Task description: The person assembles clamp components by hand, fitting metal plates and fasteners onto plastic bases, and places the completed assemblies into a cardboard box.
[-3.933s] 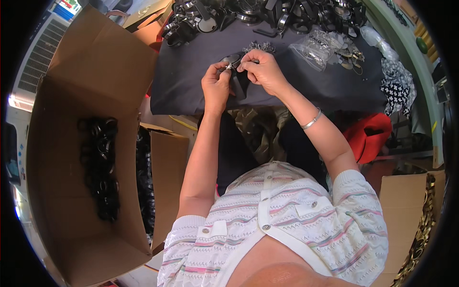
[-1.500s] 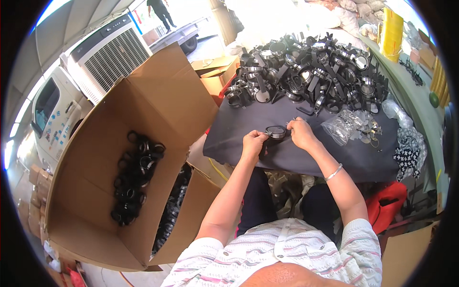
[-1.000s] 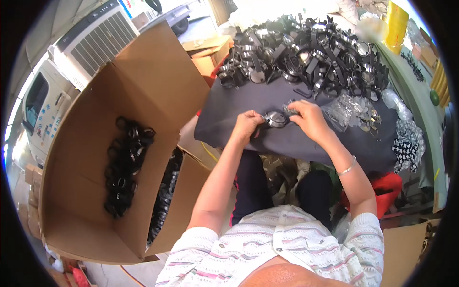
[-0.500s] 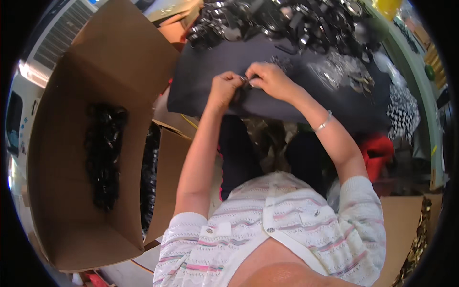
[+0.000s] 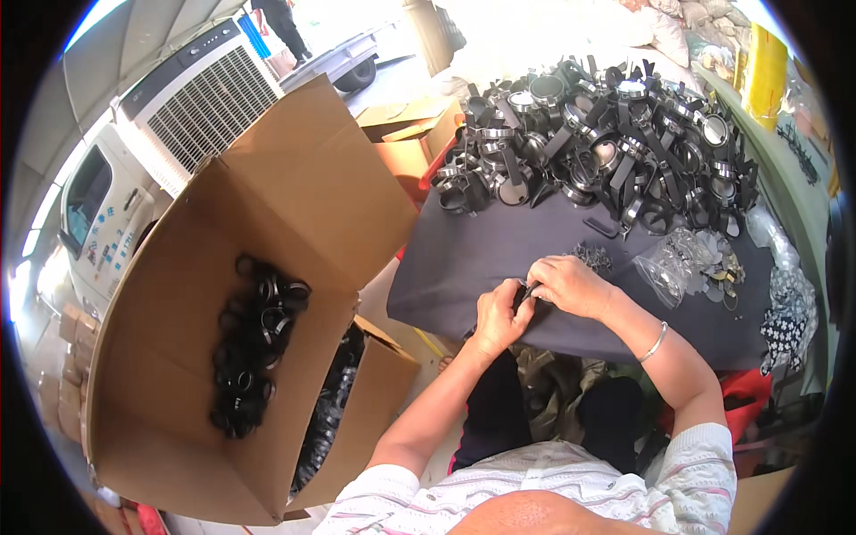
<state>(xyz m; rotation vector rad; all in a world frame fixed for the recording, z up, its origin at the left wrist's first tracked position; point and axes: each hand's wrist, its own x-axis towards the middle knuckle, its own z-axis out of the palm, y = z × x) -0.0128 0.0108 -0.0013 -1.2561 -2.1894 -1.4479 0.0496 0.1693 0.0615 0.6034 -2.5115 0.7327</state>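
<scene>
Pinched between both our hands, left hand [image 5: 499, 316] and right hand [image 5: 571, 285], the strap [image 5: 524, 294] hung near the table's [image 5: 464, 259] front edge, where we judged a slip could drop it.

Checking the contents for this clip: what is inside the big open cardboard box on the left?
The cardboard box holds a heap of black straps with round rings lying against its inner wall. More dark pieces show near the lower flap; whatever lies beneath either pile is covered.

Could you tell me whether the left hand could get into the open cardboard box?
Probably yes: the cardboard box stands open at the person's left, nothing covering it, though the left hand now pinches a small dark part.
</scene>
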